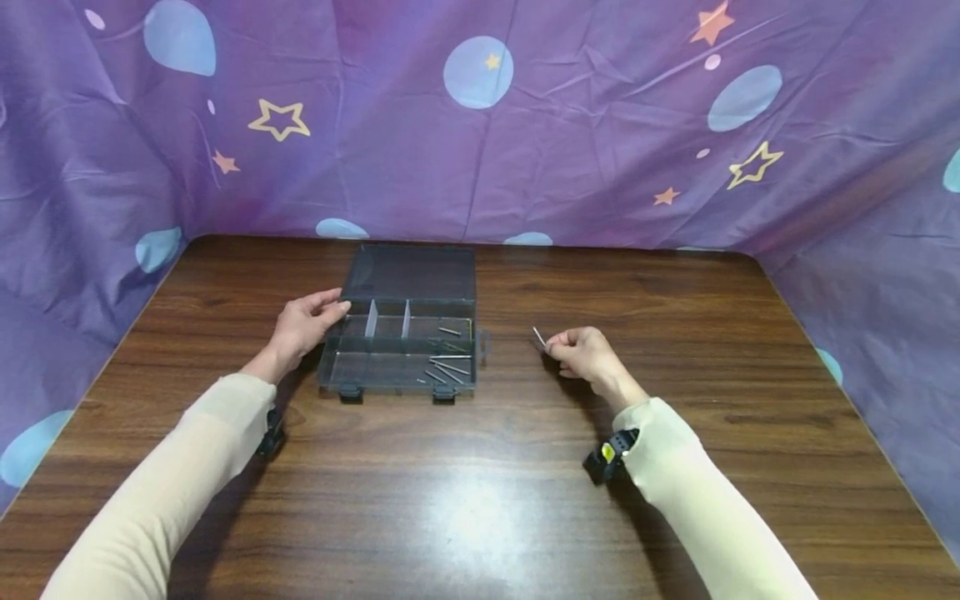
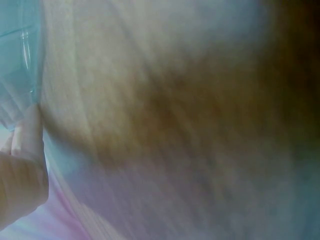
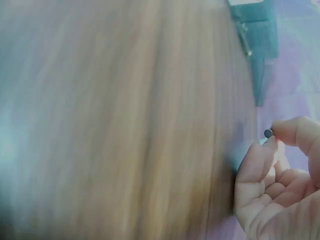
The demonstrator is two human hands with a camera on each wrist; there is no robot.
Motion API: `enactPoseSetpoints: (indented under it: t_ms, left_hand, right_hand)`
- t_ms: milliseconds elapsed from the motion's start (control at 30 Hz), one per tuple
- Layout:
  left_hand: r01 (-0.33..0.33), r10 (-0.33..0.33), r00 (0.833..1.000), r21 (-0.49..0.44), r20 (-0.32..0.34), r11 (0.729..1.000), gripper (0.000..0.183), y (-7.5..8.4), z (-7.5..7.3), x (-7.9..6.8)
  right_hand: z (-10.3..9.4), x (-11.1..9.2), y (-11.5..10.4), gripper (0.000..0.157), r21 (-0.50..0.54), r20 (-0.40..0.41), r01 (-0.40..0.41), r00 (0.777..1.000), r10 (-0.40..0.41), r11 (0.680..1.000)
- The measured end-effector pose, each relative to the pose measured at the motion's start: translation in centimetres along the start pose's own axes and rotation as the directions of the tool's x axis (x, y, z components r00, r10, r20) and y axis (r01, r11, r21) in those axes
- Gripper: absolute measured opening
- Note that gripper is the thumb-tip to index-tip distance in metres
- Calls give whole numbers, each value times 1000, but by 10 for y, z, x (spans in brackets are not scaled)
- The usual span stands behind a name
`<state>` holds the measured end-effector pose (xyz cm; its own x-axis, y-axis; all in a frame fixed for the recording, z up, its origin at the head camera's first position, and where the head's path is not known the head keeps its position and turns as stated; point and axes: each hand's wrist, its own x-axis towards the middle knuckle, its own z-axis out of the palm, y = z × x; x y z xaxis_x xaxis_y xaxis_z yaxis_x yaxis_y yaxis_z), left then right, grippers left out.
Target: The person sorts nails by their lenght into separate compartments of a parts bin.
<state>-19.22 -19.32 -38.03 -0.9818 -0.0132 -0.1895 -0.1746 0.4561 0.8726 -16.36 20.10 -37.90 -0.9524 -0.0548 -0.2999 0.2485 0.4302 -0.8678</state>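
Observation:
A dark translucent compartment box (image 1: 397,389) stands on the table with its lid (image 1: 412,271) tipped back. My left hand (image 1: 302,325) grips its left side near the hinge, with the thumb at the rim; the left wrist view shows fingers (image 2: 33,132) against the clear plastic. To the right of the box my right hand (image 1: 588,357) pinches a thin metal pin (image 1: 539,337) between thumb and forefinger, tip up. In the right wrist view the pin's round end (image 3: 268,133) faces the camera. Several similar pins (image 1: 450,367) lie loose in the front compartment.
Two pale dividers (image 1: 407,319) split the back row of the box, and a short pin (image 1: 449,332) lies in its right cell. Black latches (image 1: 444,395) stick out at the front. Behind the wooden table (image 1: 480,467) hangs a purple patterned cloth (image 1: 570,150).

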Motion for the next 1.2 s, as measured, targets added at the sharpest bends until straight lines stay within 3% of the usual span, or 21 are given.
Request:
enactPoseSetpoints:
  t_ms: [433,833,1200]
  left_hand:
    - [6,-6,1000,6,8,1000,56,1,-1,0]
    - [12,-12,1000,9,-2,1000,55,1,-2,1]
    - [15,-15,1000,13,-5,1000,54,0,-1,1]
  right_hand:
    - [20,-4,-23,8,176,41,46,998,-54,983]
    - [50,-12,-46,5,182,62,114,990,-127,977]
    - [71,-16,-53,13,158,105,165,977,-183,973]
